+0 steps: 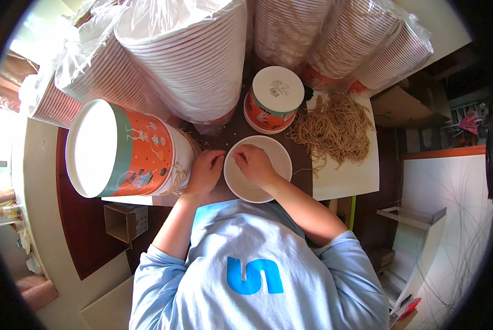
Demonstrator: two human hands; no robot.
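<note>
A white paper bucket (277,153) stands before me with its round mouth facing up. My right hand (254,166) reaches over this mouth, thumb and fingertips pinched together near the inner left side; what they hold, if anything, is too small to make out. Just outside the left rim is my left hand (205,171), its fingers curled closed, their contents hidden. A thin strand of twine runs from the bucket's right side toward a tangled heap of brown twine (337,131). Left of my left hand, a nested stack of orange and green printed buckets (145,151) lies tipped over, twine loops at its rims.
Tall nested stacks of buckets in clear plastic (189,60) line the table's far side. An upside-down orange bucket (278,91) stands beyond the white one. Under the twine lies a pale board (345,179). A cardboard box (126,221) sits below the table at left.
</note>
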